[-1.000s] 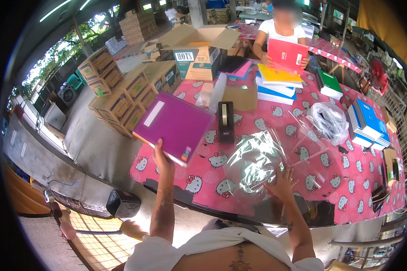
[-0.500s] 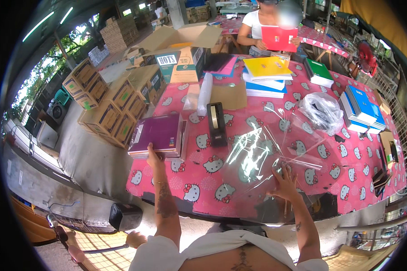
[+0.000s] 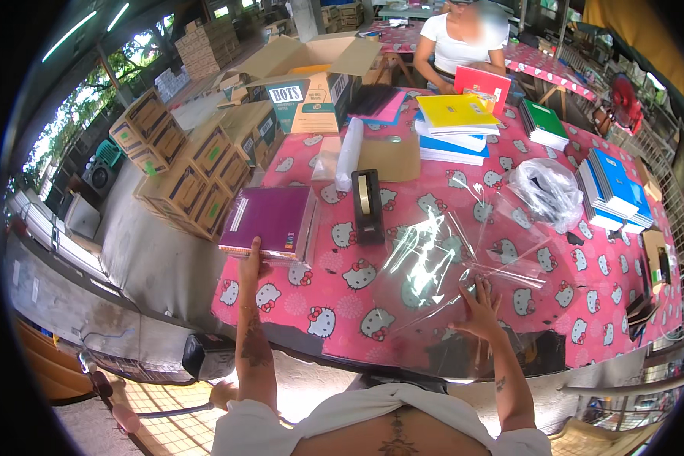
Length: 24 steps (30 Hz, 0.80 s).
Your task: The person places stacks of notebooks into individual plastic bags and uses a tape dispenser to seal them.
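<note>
My left hand [image 3: 253,260] grips the near edge of a purple notebook [image 3: 270,220] at the top of a stack on the table's left side. Its thumb lies over the cover; the other fingers are partly hidden below. To the right, my right hand [image 3: 479,310] rests with spread fingers on a sheet of clear plastic film [image 3: 425,266], which is creased and glossy. Between the stack and the film stands a black tape dispenser [image 3: 368,209] with a roll of tape.
A pink patterned cloth covers the table [image 3: 342,304]. Farther back are yellow and blue notebooks [image 3: 456,114], green notebooks [image 3: 542,121], a plastic bag [image 3: 547,190], blue notebooks [image 3: 614,186] and an open carton [image 3: 308,102]. Opposite, a person [image 3: 460,42] sits by a red notebook [image 3: 482,87].
My left thumb has shifted on the purple notebook's near edge, and its forearm has swung left. My right hand stays on the film. Across the table, the red notebook has been lowered.
</note>
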Each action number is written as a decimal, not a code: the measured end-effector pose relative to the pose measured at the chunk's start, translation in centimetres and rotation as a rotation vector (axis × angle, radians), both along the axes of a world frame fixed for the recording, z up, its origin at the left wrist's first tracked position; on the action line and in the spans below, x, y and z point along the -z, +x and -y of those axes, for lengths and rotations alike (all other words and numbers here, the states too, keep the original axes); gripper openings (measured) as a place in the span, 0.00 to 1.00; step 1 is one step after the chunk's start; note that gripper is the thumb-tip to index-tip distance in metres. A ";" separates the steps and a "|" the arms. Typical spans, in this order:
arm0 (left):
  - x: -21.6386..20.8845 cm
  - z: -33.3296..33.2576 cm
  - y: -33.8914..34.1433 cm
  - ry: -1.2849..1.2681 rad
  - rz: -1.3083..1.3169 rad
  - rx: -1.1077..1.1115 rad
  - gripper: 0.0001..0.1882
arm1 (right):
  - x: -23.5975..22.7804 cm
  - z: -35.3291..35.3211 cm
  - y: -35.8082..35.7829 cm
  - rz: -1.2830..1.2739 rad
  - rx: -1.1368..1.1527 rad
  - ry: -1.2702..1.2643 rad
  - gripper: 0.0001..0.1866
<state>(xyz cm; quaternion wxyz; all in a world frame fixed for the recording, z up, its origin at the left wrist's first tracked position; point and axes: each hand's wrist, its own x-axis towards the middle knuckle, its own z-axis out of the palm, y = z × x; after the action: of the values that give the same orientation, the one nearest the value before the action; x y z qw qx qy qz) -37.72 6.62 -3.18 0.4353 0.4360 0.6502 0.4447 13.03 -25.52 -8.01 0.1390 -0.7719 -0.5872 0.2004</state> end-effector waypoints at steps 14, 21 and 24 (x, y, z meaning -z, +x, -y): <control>4.0 -3.8 4.6 -0.108 0.392 -0.284 0.33 | -3.2 1.3 14.7 -0.594 0.597 0.646 0.44; 1.4 3.3 12.5 0.268 -0.053 0.016 0.28 | -7.8 7.7 43.4 -1.112 1.099 0.888 0.56; 3.8 6.9 13.3 0.749 -1.097 -0.458 0.25 | -8.1 3.9 53.1 -1.343 1.179 0.971 0.64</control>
<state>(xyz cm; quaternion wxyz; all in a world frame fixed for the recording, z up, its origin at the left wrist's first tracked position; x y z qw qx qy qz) -24.43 -0.24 -6.98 -0.2397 0.5699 0.6547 0.4350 66.13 -29.44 0.09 0.8151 -0.5264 0.0682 0.2321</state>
